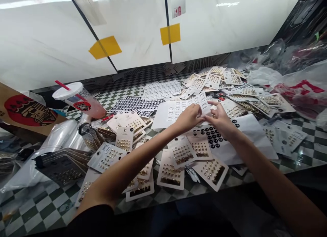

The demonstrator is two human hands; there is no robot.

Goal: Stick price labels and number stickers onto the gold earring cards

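Both hands meet over the middle of a checkered table (46,206). My left hand (189,117) has its fingers curled, pinching the edge of a white sticker sheet (176,111) printed with rows of small labels. My right hand (220,119) pinches the same sheet's right corner, its index finger stretched out. Under the right wrist lies a white sheet of black round stickers (214,136). White cards of gold stud earrings (182,153) lie in front of the hands.
Many more earring cards (109,157) are scattered left, right and far. A lidded pink drink with a red straw (81,101) lies at the left beside a brown paper bag (22,112). Plastic bags (298,83) pile up at the right. Label sheets (160,90) lie beyond.
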